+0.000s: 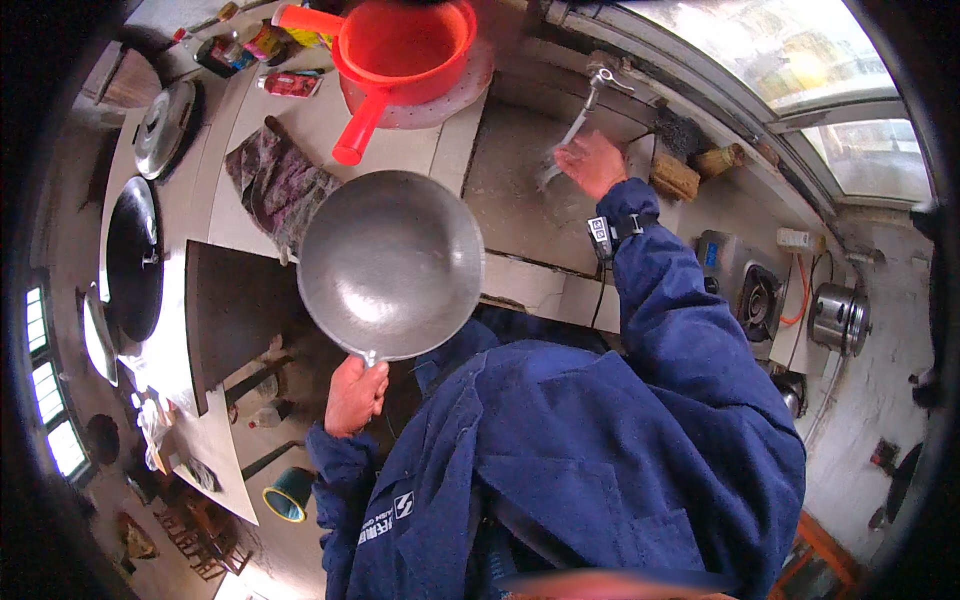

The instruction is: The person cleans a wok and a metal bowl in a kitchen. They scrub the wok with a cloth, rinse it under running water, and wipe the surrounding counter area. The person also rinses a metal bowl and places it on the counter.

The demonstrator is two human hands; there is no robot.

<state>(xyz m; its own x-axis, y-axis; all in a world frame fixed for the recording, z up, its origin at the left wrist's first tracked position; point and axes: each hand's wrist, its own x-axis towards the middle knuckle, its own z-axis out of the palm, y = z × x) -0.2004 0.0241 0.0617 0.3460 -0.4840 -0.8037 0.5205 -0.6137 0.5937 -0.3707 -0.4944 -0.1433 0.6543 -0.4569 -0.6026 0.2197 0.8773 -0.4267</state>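
Observation:
My left hand (355, 395) grips the short handle of a grey metal wok (394, 262). The wok's bare inner side faces up at me, between the counter edge and my body. Over at the sink (517, 180), my right hand (592, 163) is beside the spout of a metal tap (589, 109). Water seems to run there, just left of the fingers. Blur hides how those fingers are set and whether they touch the spout. A small device (600, 236) with a printed code is strapped at my right wrist.
Red plastic dippers (409, 45) rest on a round perforated cover, near a dark rag (274, 176). Left are a metal lid (165, 127) and a dark lid (133, 259). Right are a brown sponge-like block (675, 177), a gas stove (750, 292) and a steel pot (838, 319).

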